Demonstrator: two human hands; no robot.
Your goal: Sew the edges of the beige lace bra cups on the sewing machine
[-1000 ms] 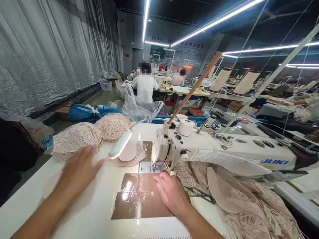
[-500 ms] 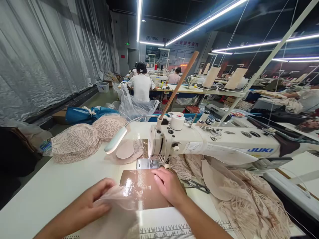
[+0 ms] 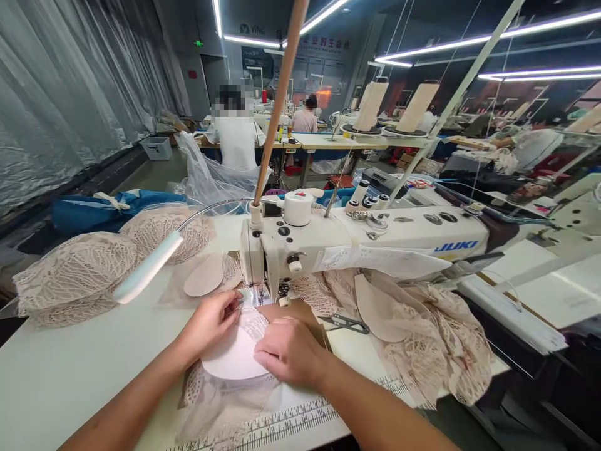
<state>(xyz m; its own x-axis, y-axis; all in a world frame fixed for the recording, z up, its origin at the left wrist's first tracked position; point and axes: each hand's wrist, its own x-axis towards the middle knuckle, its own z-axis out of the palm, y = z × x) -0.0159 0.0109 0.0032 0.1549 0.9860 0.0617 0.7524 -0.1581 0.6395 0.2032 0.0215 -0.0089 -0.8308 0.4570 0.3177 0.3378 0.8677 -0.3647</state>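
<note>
Fingers of the left hand (image 3: 216,321) pinch the far edge of the lace piece (image 3: 232,357), the right hand (image 3: 292,351) curls at its right side, grip indeterminable, its long axis running toward the presser foot (image 3: 258,295), left hand nearer.

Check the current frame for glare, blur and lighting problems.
Head view: ceiling tubes glare against a dim ceiling; head view: the pale pad is brightly lit, nearly washed out; head view: left hand and right hand look fairly sharp; head view: a pixelated patch covers a co-worker's head.
</note>
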